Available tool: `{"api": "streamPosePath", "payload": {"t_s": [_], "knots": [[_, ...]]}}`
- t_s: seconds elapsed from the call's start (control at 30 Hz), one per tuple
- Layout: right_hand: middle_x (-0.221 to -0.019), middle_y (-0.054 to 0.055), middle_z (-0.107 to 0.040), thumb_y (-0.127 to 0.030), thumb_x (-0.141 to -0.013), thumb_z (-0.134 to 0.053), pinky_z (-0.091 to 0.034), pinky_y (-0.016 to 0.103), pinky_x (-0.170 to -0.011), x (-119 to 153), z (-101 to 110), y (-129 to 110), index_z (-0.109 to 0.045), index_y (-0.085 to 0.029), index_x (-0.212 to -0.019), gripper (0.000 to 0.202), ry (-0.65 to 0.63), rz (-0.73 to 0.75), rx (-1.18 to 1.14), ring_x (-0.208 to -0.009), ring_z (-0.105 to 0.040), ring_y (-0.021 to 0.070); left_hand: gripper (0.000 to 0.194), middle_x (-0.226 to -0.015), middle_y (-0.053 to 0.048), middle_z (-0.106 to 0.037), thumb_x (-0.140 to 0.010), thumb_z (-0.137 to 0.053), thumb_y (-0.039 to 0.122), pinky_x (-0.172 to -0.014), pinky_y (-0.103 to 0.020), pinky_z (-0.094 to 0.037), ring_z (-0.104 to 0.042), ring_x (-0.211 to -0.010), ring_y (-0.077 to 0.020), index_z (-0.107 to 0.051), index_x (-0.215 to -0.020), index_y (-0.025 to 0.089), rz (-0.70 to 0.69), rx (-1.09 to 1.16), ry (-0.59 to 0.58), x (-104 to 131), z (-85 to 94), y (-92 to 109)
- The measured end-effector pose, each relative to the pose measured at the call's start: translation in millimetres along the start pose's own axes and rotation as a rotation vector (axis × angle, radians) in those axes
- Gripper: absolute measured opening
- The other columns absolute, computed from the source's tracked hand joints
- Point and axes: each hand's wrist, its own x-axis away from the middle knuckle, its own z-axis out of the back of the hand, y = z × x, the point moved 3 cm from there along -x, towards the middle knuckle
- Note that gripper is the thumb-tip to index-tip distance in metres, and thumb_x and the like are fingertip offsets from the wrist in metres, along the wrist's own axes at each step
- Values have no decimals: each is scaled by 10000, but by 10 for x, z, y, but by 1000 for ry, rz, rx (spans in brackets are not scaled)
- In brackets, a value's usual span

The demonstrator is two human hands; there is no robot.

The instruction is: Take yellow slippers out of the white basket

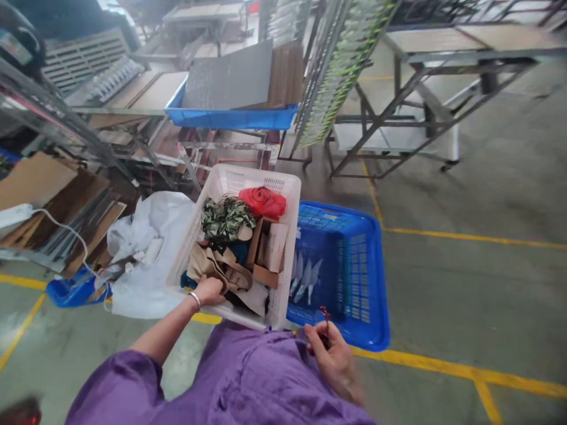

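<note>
My left hand (209, 291), with a bangle at the wrist, reaches into the near left corner of a white plastic basket (290, 236). Its fingers close on the edge of a beige cloth item (201, 264) and are partly hidden by it. Around it lie a camouflage-patterned cloth (228, 218), a red plastic bag (263, 202) and an open cardboard box (266, 275). In front of my right hip, my right hand (332, 356) is closed round a small tool with a red end (325, 314); its kind is unclear.
A blue basket (381, 283) holding several clear bags (305, 277) adjoins the white one. White plastic sheeting (150, 277) and flattened cardboard (39, 183) lie left. Behind stand a blue tray (230, 119) of boards, a slanted rack (336, 71) and metal-framed tables (469, 56).
</note>
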Motion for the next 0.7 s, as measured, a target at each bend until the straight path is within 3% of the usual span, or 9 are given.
{"api": "streamPosePath", "payload": {"t_s": [0.07, 0.13, 0.23, 0.3, 0.4, 0.53, 0.63, 0.7], "knots": [[-675, -2, -488, -793, -870, -540, -396, 269, -634, -173, 36, -19, -434, -163, -857, 639, -164, 32, 99, -617, -478, 131, 109, -891, -143, -661, -804, -559, 199, -792, -378, -396, -626, -874, -288, -521, -744, 117, 1, 83, 68, 108, -6, 28], [-689, 14, -489, -821, -857, -488, -411, 284, -626, -373, 69, -44, -429, -164, -844, 660, -328, 69, 209, -622, -485, 141, 130, -868, -77, -614, -845, -491, 249, -695, -292, -364, -563, -789, -181, -524, -866, 125, 6, 293, 210, 294, 137, -15], [-700, 26, -492, -797, -829, -445, -403, 287, -622, -651, 15, -168, -425, -167, -828, 629, -491, 153, 324, -613, -469, 139, 323, -735, -6, -525, -834, -540, 396, -627, -231, -357, -472, -657, -108, -513, -985, 111, 2, 990, 528, 642, 445, -202], [-747, 40, -526, -747, -852, -413, -403, 284, -651, -766, -155, -310, -445, -162, -853, 586, -577, 244, 374, -643, -491, 144, 432, -657, 24, -491, -775, -644, 434, -621, -220, -372, -456, -618, -98, -506, -1016, 102, -26, 1362, 651, 806, 562, -316], [-776, 52, -550, -580, -933, -376, -361, 284, -671, -817, -646, -551, -449, -160, -848, 435, -657, 475, 508, -689, -496, 158, 533, -651, 26, -521, -765, -697, 446, -596, -212, -362, -464, -593, -92, -486, -1107, 96, -59, 1469, 631, 870, 578, -373], [-967, 37, -635, -286, -1046, -478, -368, 269, -754, -815, -1634, -708, -559, -142, -957, 187, -723, 635, 837, -896, -596, 167, 549, -639, 21, -532, -790, -666, 451, -565, -203, -337, -455, -553, -82, -473, -1158, 93, -113, 1475, 580, 809, 509, -385], [-1141, 117, -641, -282, -1066, -472, -422, 327, -847, -879, -2324, -693, -621, -103, -1147, 246, -688, 580, 1003, -1067, -626, 268, 567, -661, 21, -509, -803, -671, 443, -554, -196, -323, -448, -562, -74, -486, -1201, 84, -181, 1484, 515, 782, 493, -429], [-1131, 201, -645, -297, -1056, -474, -459, 397, -833, -949, -2629, -634, -647, -45, -1198, 337, -648, 447, 1095, -1056, -641, 344, 646, -690, 20, -497, -808, -684, 435, -560, -196, -327, -442, -571, -68, -479, -1298, 67, -237, 1502, 451, 783, 491, -486]]}}
